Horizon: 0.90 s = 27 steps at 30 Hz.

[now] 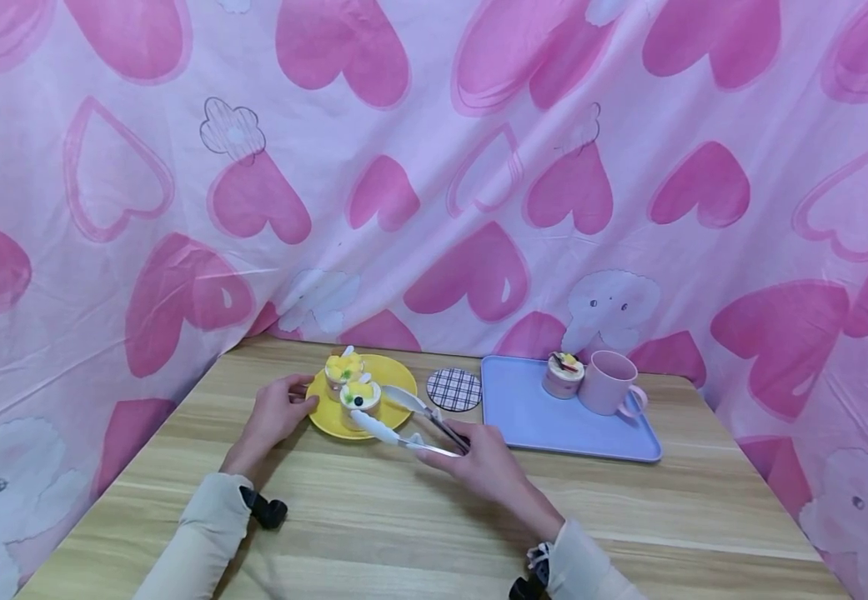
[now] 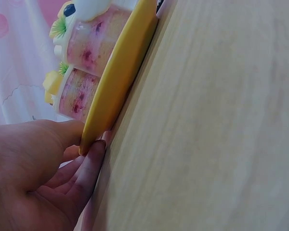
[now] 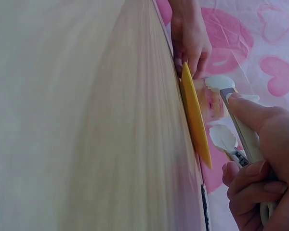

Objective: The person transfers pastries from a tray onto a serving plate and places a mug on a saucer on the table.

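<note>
A yellow plate (image 1: 398, 373) lies at the back left of the table. Its left rim is pinched by my left hand (image 1: 274, 414); in the left wrist view the thumb is on top and fingers go under the rim. Two fruit-topped cake cups stand on the plate: a front cup (image 1: 361, 401) with a blueberry and a rear cup (image 1: 343, 367) with yellow fruit chunks. My right hand (image 1: 488, 468) grips metal tongs (image 1: 378, 429) with pale, broad tips. The tong tips are spread near the front cup; whether they touch it I cannot tell.
Right of the plate lies a round checked coaster (image 1: 454, 390). Beyond it a blue tray (image 1: 527, 417) carries another cake cup (image 1: 563, 379) and a pink mug (image 1: 604, 385). A pink heart-patterned curtain (image 1: 434, 208) hangs behind the wooden table (image 1: 373, 517).
</note>
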Motion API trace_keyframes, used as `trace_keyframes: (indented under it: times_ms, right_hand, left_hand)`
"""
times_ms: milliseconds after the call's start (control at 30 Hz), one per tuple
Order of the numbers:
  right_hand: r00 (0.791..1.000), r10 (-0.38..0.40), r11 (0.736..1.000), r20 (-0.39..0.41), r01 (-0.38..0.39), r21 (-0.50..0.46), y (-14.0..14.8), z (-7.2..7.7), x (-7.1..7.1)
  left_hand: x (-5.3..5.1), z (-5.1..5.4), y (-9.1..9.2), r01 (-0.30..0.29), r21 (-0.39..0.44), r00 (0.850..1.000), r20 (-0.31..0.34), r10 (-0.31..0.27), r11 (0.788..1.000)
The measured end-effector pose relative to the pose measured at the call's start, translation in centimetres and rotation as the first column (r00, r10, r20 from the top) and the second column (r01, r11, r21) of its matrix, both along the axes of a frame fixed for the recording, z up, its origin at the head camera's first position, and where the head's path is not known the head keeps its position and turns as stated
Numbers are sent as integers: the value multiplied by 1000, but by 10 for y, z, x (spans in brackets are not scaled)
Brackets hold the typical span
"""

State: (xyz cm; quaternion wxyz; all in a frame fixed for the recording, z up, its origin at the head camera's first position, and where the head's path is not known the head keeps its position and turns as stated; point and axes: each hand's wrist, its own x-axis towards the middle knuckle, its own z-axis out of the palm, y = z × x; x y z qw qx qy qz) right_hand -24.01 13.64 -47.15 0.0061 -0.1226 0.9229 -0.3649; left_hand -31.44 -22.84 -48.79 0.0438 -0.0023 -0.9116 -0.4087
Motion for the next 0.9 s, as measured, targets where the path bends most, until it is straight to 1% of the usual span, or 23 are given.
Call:
trace_keyframes:
  times_ms: [133,300,367,500,667,767,900]
  right_hand:
    - [1000,10,1000,-30,-10,1,9,1,0]
    - [1000,-7,1000,-19,7,-19,20,-1,0]
    - [1000,-27,999,-12,27,-21,24,-1,0]
    - [998,-60,998,-27,60,-31,33,1,-1]
    - [991,-132,990,-29,130,-62,48,2,-1]
    - [984,-173,983,-34,171,-67,59,0,-1]
    - [979,-197,979,-46,195,-54,72,-3,-2]
  left_hand:
    - [0,0,0,0,3,1000,0,0,1000]
    - [0,-1,1,-3,7,1000,-9,4,1000]
    - [0,-1,0,-3,5,1000,-11,3,1000]
    - [-1,-1,0,-1,4,1000,-18,1,1000]
    - [-1,-1,0,1,1,1000,-15,-1,1000]
    - [-2,-1,0,1,3,1000,-9,-1,1000]
    - [-2,-1,-1,0,6,1000,-8,1,1000]
